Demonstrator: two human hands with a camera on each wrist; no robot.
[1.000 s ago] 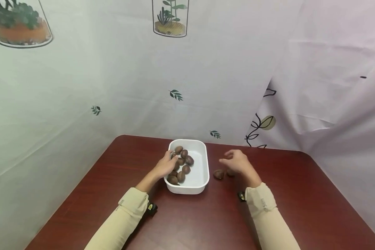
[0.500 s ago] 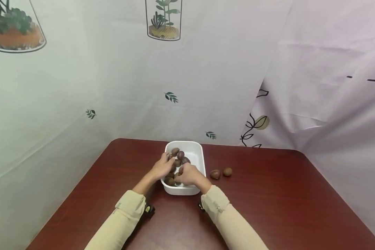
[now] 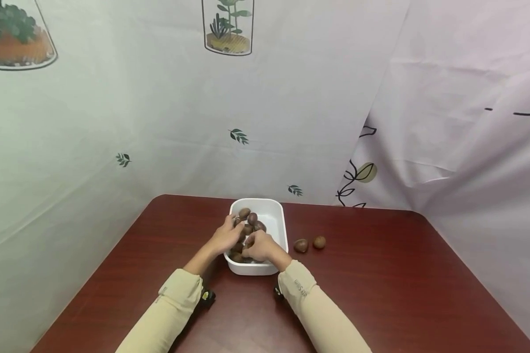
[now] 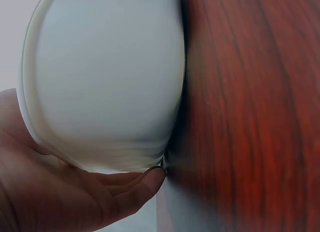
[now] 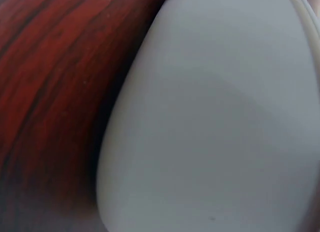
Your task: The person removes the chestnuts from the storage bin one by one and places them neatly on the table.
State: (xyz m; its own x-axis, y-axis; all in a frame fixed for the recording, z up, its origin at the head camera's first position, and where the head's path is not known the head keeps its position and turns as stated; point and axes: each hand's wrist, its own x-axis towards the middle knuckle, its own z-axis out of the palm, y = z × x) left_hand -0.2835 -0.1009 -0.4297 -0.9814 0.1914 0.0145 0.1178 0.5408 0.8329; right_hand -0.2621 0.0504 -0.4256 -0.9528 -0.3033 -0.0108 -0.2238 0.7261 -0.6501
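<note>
A white rectangular tray (image 3: pixel 252 269) stands on the table with several chestnuts (image 3: pixel 244 213) gathered along its left side. My left hand (image 3: pixel 224 239) grips the tray's left wall, the thumb over the rim; in the left wrist view, the fingers of that hand (image 4: pixel 75 197) curl against the outside of the tray (image 4: pixel 110 72). Reaching over the right rim, my right hand (image 3: pixel 262 246) pinches a chestnut near the tray's front; its fingers mostly cover it. The right wrist view holds mainly the outer wall of the tray (image 5: pixel 205 117), with those fingers out of sight.
Two more chestnuts lie on the table right of the tray: a darker one (image 3: pixel 301 245) and a rounder one (image 3: pixel 319 242). The dark red wooden table (image 3: pixel 380 274) extends widely to the right. A printed white curtain (image 3: pixel 291 98) hangs behind the table's back edge.
My right hand has moved left from above the two loose chestnuts into the tray, closing its fingers around a chestnut there. The left hand keeps its grip on the tray.
</note>
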